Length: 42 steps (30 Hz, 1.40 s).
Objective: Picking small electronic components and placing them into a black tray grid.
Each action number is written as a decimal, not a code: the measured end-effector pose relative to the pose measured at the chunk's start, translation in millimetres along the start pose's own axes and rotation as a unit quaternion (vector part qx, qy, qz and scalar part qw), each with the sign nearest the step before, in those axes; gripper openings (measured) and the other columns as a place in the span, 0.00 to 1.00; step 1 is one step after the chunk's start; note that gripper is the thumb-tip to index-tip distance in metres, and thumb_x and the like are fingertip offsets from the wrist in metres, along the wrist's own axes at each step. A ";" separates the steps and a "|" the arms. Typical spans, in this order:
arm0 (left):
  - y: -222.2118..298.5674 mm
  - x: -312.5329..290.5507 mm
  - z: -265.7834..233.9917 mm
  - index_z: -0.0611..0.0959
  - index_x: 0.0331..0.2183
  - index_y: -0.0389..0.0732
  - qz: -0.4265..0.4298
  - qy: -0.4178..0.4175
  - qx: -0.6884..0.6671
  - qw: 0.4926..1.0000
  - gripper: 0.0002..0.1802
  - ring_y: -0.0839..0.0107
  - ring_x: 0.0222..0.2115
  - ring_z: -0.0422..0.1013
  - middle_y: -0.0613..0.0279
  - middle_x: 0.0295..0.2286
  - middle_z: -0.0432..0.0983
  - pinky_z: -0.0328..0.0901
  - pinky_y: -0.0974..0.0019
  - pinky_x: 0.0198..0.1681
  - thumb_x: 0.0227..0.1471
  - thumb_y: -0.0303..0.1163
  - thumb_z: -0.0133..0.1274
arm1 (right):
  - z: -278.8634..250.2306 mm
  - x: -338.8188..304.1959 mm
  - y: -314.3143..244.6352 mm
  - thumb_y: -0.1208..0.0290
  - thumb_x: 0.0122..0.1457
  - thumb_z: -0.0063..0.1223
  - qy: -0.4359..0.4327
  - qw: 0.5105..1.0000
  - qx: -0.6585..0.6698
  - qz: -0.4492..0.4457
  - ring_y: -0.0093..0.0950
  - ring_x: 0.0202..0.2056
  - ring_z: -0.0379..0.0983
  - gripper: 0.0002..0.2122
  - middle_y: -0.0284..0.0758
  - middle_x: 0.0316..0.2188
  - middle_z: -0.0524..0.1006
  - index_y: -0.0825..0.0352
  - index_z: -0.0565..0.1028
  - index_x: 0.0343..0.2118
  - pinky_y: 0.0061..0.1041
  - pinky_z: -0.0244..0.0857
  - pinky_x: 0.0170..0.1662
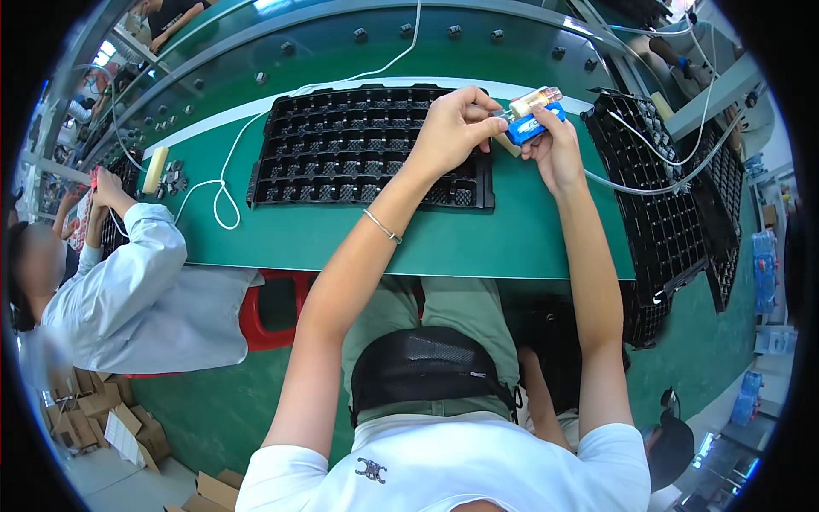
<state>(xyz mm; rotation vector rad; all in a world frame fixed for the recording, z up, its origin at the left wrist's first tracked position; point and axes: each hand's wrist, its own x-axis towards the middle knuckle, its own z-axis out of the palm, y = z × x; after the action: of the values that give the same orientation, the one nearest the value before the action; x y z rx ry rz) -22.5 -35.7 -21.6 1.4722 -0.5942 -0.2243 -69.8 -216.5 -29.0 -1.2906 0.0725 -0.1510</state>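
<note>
Green tabletop [546, 243]; blue device [525, 130] gripped in right hand [556, 152], long axis slanting down-left toward small grey part [504, 113] pinched by left hand [456, 128]

We list: one blue, cream and clear handheld device [529, 126], in the right hand [554, 152], left hand [454, 128] at its end; one black plastic compartmented tray [341, 162] and looped white cord [223, 182] on a green tabletop [341, 243].
</note>
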 end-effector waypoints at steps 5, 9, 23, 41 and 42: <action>-3.1 3.0 -3.7 0.78 0.34 0.35 -0.002 -0.011 0.001 1.000 0.12 0.80 0.19 0.70 0.63 0.22 0.79 0.60 0.78 0.21 0.48 0.29 0.62 | -4.7 0.2 -4.7 0.62 0.61 0.49 -0.037 0.998 -0.008 0.044 0.18 0.18 0.70 0.16 0.31 0.24 0.76 0.73 0.74 0.42 0.17 0.65 0.20; -9.0 5.0 -2.9 0.79 0.32 0.35 0.013 -0.020 -0.048 0.999 0.11 0.82 0.16 0.66 0.67 0.19 0.76 0.58 0.79 0.19 0.48 0.29 0.62 | -5.8 -0.7 -0.7 0.62 0.61 0.50 -0.074 0.992 0.046 0.093 0.18 0.19 0.71 0.16 0.31 0.24 0.76 0.71 0.74 0.41 0.16 0.66 0.20; -7.3 3.7 2.0 0.81 0.34 0.32 0.012 0.028 -0.076 0.997 0.07 0.79 0.19 0.71 0.62 0.23 0.75 0.68 0.76 0.20 0.50 0.22 0.57 | -7.9 3.7 3.0 0.61 0.62 0.49 -0.007 0.998 0.053 0.042 0.17 0.19 0.69 0.13 0.30 0.23 0.75 0.68 0.73 0.38 0.18 0.64 0.22; -5.4 2.4 1.4 0.78 0.36 0.30 0.047 -0.032 -0.096 0.994 0.06 0.79 0.19 0.70 0.61 0.26 0.74 0.69 0.76 0.20 0.53 0.19 0.52 | -2.6 -1.3 -5.5 0.59 0.61 0.50 -0.018 0.989 0.106 0.103 0.13 0.16 0.65 0.13 0.26 0.23 0.75 0.64 0.72 0.39 0.14 0.59 0.18; -5.4 2.0 2.2 0.78 0.36 0.30 0.049 -0.038 -0.099 0.993 0.06 0.79 0.19 0.70 0.61 0.25 0.74 0.69 0.76 0.20 0.53 0.20 0.52 | -1.0 -2.0 -6.1 0.59 0.61 0.49 -0.023 0.989 0.104 0.106 0.13 0.16 0.64 0.13 0.26 0.22 0.75 0.64 0.72 0.39 0.13 0.58 0.17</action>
<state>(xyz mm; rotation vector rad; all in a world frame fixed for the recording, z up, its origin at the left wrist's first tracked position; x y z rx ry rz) -20.9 -39.1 -26.4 1.2448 -0.6840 -0.2552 -72.4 -218.7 -23.5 -1.0689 0.1492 0.0527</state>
